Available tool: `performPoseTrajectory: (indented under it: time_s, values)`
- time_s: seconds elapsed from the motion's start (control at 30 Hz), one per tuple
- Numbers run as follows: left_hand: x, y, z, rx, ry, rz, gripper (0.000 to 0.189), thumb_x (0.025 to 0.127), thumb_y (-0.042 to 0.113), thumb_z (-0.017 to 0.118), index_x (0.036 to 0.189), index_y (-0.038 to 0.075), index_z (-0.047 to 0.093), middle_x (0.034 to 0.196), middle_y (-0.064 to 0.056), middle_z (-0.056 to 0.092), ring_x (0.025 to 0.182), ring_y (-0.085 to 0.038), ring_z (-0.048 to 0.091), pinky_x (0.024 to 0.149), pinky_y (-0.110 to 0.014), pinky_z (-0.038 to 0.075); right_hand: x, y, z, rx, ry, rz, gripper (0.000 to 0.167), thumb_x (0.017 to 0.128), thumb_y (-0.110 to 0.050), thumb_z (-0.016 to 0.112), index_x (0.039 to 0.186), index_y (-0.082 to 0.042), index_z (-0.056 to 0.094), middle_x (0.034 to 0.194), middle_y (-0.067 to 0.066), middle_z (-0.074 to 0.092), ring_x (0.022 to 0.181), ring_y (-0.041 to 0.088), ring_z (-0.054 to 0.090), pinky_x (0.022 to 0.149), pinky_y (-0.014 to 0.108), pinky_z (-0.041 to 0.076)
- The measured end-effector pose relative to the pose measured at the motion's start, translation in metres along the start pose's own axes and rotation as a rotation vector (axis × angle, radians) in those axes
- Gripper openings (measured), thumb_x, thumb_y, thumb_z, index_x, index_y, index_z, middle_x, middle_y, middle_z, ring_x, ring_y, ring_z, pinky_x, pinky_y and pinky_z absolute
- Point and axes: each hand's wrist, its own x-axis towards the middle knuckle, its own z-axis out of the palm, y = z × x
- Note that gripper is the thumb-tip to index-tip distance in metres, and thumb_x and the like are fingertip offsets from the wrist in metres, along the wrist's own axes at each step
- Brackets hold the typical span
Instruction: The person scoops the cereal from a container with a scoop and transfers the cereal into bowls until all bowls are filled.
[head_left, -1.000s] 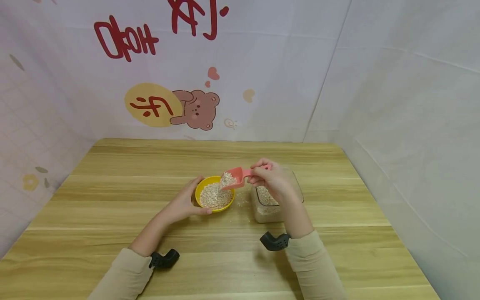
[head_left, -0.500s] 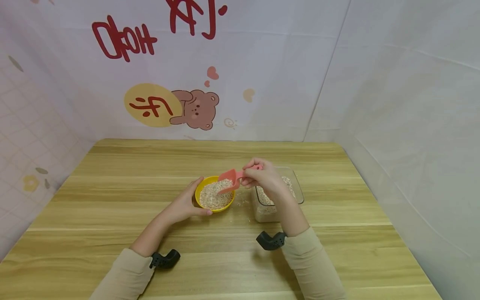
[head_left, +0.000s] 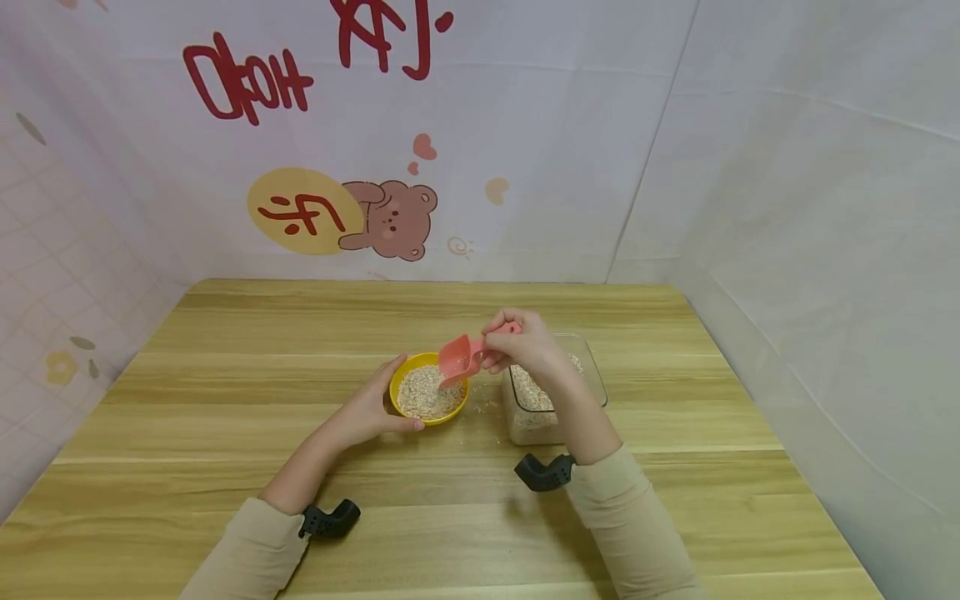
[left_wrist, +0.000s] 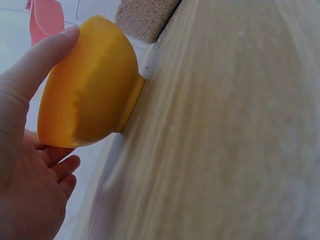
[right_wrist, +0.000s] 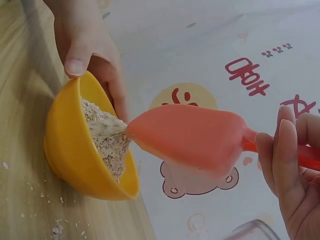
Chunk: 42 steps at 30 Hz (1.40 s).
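Note:
My left hand (head_left: 369,408) holds a yellow bowl (left_wrist: 95,85) by its side, thumb at the near rim and fingers round the far side. The bowl stands on the table, and oats (head_left: 427,395) fill much of it. In my right hand (head_left: 529,343) is the handle of a pink scoop (right_wrist: 190,135), pinched between thumb and fingers. The scoop tilts down to the left over the bowl's right rim. A thin stream of oats runs off its tip into the bowl in the right wrist view. Only a few flakes show inside the scoop from the head view.
A clear square container (head_left: 597,390) of oats stands right of the bowl, partly hidden under my right forearm. Loose flakes (head_left: 483,407) lie on the wooden table (head_left: 300,325) between the two. A printed white cloth (head_left: 562,167) hangs behind the table.
The scoop has tipped further over the bowl and most of its oats have slid out. My right hand has shifted slightly left. The left hand and bowl have stayed in place.

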Motion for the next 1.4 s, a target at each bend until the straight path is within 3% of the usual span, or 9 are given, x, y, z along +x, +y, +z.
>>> performPoseTrajectory:
  time_s: [0.27, 0.57, 1.13, 1.4]
  values:
    - [0.0, -0.001, 0.001, 0.005, 0.009, -0.003, 0.116, 0.066, 0.035, 0.088, 0.152, 0.005, 0.018, 0.155, -0.02, 0.018, 0.139, -0.039, 0.018, 0.108, -0.06, 0.017, 0.0, -0.006, 0.0, -0.04, -0.015, -0.004, 0.01, 0.086, 0.005, 0.057, 0.095, 0.008, 0.055, 0.072, 0.019, 0.066, 0.055, 0.019, 0.064, 0.053, 0.03, 0.055]
    - [-0.001, -0.001, 0.001, 0.009, 0.005, -0.009, 0.117, 0.065, 0.04, 0.088, 0.152, 0.005, 0.018, 0.155, -0.02, 0.018, 0.139, -0.04, 0.018, 0.108, -0.06, 0.017, -0.001, -0.014, 0.001, -0.056, -0.011, -0.028, 0.01, 0.086, 0.006, 0.057, 0.095, 0.009, 0.054, 0.073, 0.02, 0.065, 0.055, 0.019, 0.064, 0.052, 0.03, 0.055]
    - [-0.002, 0.001, 0.0, 0.006, 0.004, -0.003, 0.118, 0.065, 0.043, 0.087, 0.152, 0.005, 0.017, 0.155, -0.02, 0.018, 0.14, -0.039, 0.017, 0.108, -0.06, 0.016, -0.01, 0.005, -0.007, 0.069, 0.024, -0.041, 0.012, 0.084, 0.008, 0.055, 0.095, 0.008, 0.054, 0.066, 0.015, 0.063, 0.053, 0.016, 0.062, 0.052, 0.028, 0.054]
    - [-0.002, 0.003, 0.001, 0.013, 0.004, 0.004, 0.115, 0.067, 0.035, 0.088, 0.152, 0.004, 0.017, 0.155, -0.02, 0.018, 0.14, -0.04, 0.017, 0.108, -0.06, 0.016, -0.017, 0.013, -0.015, 0.126, 0.041, -0.083, 0.009, 0.085, 0.01, 0.053, 0.094, 0.006, 0.053, 0.065, 0.013, 0.063, 0.051, 0.014, 0.06, 0.051, 0.025, 0.052]
